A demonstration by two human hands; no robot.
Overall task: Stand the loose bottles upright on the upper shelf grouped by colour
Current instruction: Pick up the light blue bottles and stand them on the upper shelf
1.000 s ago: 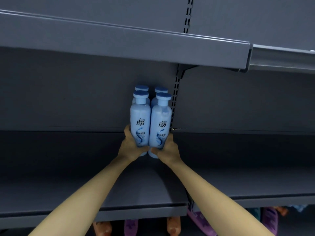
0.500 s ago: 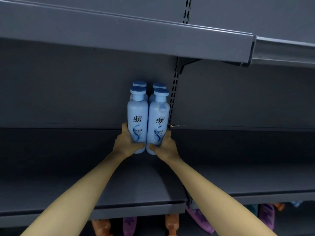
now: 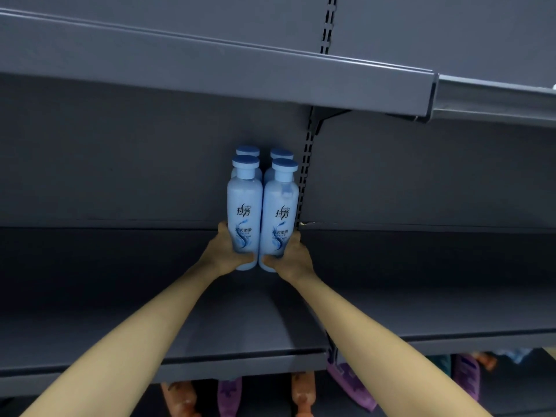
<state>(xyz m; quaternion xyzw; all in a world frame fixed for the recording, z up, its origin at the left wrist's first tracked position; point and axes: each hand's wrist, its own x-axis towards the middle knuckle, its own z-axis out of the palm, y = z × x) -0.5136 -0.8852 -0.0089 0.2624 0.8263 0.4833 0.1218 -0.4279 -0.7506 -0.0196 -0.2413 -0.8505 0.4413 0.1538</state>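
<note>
Four blue bottles (image 3: 244, 212) are upright on the shelf (image 3: 120, 296) at frame centre. The left hand (image 3: 227, 251) and right hand (image 3: 290, 255) each curl fingers round a front one. Loose bottles (image 3: 228, 395) at the bottom edge are not placed yet.

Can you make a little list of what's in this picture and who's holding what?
left hand: holds left pale blue plastic bottle with blue cap
right hand: holds right pale blue plastic bottle
behind: two more blue-capped bottles
pose: all four upright, close together
place: grey metal shelf
below: orange bottles and purple bottles, partly hidden
</note>
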